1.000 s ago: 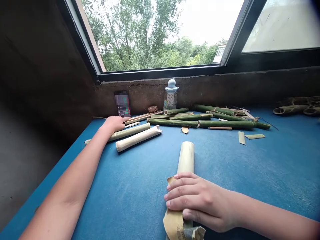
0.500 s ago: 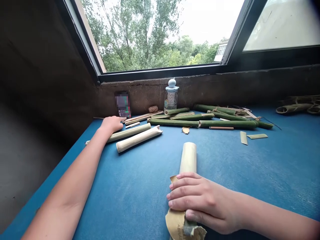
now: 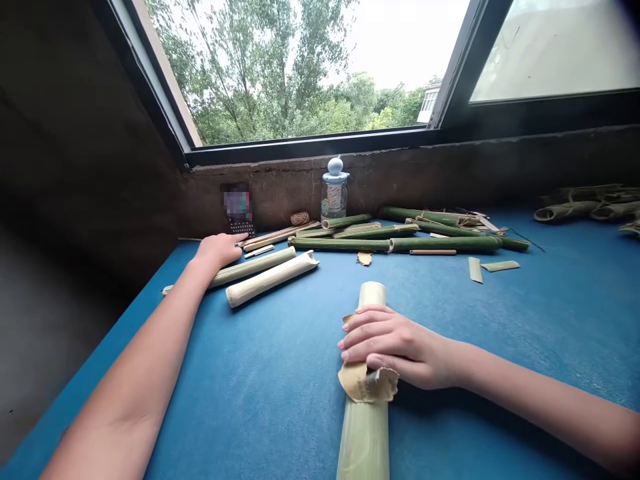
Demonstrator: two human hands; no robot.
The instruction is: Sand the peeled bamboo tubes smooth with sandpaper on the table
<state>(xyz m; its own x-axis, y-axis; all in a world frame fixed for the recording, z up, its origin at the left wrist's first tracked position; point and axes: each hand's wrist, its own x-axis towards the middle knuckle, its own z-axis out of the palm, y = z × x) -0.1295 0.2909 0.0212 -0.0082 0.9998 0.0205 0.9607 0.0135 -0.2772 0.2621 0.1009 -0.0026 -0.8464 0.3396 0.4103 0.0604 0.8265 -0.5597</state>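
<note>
A pale bamboo tube (image 3: pixel 365 427) lies lengthwise on the blue table (image 3: pixel 525 320), pointing away from me. My right hand (image 3: pixel 395 347) is wrapped round the tube's upper half with a crumpled sheet of tan sandpaper (image 3: pixel 367 385) pressed between palm and bamboo. My left hand (image 3: pixel 219 248) is stretched far to the back left, fingers extended toward a phone (image 3: pixel 237 208) propped against the wall; it rests by a greenish bamboo piece (image 3: pixel 253 266). A second pale peeled piece (image 3: pixel 273 278) lies beside that one.
Several green bamboo stalks (image 3: pixel 400 243) lie along the back under the window ledge, with a capped glass bottle (image 3: pixel 334 192), a twine ball (image 3: pixel 300 218) and small offcuts (image 3: pixel 493 267). More bamboo sections (image 3: pixel 575 211) sit at the far right. A dark wall bounds the left.
My right hand with the sandpaper has slid away from me along the tube, so more bare bamboo shows near me. My left hand stays by the phone.
</note>
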